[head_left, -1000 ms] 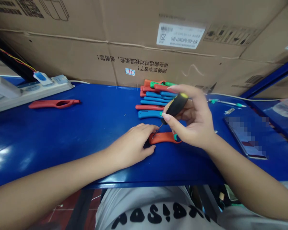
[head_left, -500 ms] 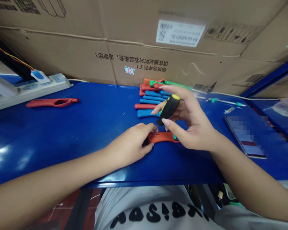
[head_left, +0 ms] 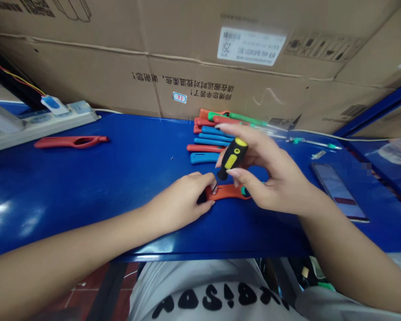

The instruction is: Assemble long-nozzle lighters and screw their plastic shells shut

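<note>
My right hand pinches a black and yellow screwdriver between thumb and fingers, its thin tip pointing down onto the left end of an orange plastic handle piece lying on the blue table. My left hand rests on the table with its fingers closed around that same left end, holding the piece down. Just behind lies a stack of orange, blue and green handle pieces.
A lone red handle piece lies at the left, a white power strip behind it. A phone lies at the right, beside a green pen-like tool. Cardboard boxes wall off the back.
The screwdriver has tilted more upright and dropped closer to the orange piece. My right hand has re-gripped the handle; my left hand has stayed put.
</note>
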The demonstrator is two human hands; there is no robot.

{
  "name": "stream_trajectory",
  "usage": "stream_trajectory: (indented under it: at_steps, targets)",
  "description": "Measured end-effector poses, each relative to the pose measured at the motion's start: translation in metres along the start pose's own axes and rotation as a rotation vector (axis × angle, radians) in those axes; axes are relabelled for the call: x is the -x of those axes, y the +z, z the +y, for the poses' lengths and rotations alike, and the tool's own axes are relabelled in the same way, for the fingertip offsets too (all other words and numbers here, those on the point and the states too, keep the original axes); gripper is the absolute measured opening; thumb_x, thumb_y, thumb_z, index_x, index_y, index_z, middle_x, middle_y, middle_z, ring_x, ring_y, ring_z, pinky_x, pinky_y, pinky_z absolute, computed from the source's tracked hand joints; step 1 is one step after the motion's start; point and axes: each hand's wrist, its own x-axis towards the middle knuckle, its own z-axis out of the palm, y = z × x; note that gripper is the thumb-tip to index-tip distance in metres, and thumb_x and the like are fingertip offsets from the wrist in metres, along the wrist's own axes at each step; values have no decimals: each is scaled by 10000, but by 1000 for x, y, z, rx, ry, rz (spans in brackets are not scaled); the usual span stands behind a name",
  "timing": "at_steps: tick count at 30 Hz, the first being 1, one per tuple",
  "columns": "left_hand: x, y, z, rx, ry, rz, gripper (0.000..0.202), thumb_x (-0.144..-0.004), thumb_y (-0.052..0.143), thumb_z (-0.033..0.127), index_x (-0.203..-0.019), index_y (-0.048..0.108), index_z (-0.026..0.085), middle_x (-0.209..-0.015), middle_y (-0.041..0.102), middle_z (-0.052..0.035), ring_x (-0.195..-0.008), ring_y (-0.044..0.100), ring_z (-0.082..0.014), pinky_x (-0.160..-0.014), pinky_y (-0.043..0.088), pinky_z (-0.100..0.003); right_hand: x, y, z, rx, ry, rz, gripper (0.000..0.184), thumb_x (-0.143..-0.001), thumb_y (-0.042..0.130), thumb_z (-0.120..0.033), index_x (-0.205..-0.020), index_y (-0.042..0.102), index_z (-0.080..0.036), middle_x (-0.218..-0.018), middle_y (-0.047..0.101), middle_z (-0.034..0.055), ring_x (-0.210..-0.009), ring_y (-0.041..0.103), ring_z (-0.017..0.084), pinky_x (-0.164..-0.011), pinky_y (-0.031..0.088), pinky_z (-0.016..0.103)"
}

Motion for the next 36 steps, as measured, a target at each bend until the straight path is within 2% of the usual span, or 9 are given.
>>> stream_trajectory:
  at_steps: [4,9,13,15,18,23,28,32,36]
  targets:
    - [-1,0,1,-11,5,2,124,-892,628,160,-1010,601,185,-949,651,-32,-906,628,-211,-801,476,-341,-1,2,2,266,-162,176,552,-859,765,-349,-1362,549,-284,-1300,678,49,-1070,701,232,-872,620,351]
    - [-2,-1,1,0,-20,-14,97,-882,630,148,-960,592,191,-928,650,-21,-869,630,-202,-769,471,-329,-2,3,-2,102,0,153,461,-1019,489,-230,-1476,463,-283,-1340,660,38,-947,724,163,-797,629,316]
    - [0,0,0,19,12,11,99,-883,630,141,-954,589,196,-912,644,-11,-871,632,-194,-775,472,-316,-3,2,-1,295,-152,254,382,-919,688,-322,-1294,638,-267,-1172,735,36,-924,720,202,-827,614,347]
    - [0,0,-1,31,24,15,97,-887,627,142,-961,596,198,-918,651,-12,-878,633,-194,-784,474,-317,-3,3,-1,285,-174,228,417,-957,629,-339,-1366,591,-271,-1232,711,52,-1030,700,225,-877,604,371]
    - [-1,0,-1,28,19,10,81,-893,631,156,-958,604,197,-922,654,-16,-868,633,-195,-777,474,-322,-3,3,-3,114,-64,109,499,-1040,426,-268,-1538,387,-281,-1380,626,62,-1096,676,199,-911,600,373]
    - [-3,1,0,23,28,17,59,-901,642,171,-936,599,191,-912,654,-16,-850,639,-193,-764,479,-317,-3,2,-1,315,-174,237,384,-949,641,-356,-1323,621,-275,-1158,723,64,-984,697,232,-879,597,391]
    - [-3,2,0,30,36,11,77,-905,665,190,-969,622,194,-921,662,-15,-865,633,-193,-782,479,-315,-6,5,0,177,-67,153,447,-1036,431,-276,-1481,462,-289,-1323,653,73,-1066,680,224,-881,605,402]
    - [-3,2,0,34,42,9,94,-912,662,196,-995,622,181,-946,666,-26,-864,634,-192,-775,473,-317,-7,5,3,275,-159,250,396,-945,639,-372,-1330,613,-285,-1167,717,68,-993,694,246,-871,605,415]
    - [-4,1,1,34,34,-5,97,-909,673,202,-988,620,186,-922,662,-19,-868,633,-195,-771,470,-318,-6,2,5,250,-111,213,409,-1028,466,-326,-1428,533,-276,-1281,675,81,-1117,663,250,-905,592,428]
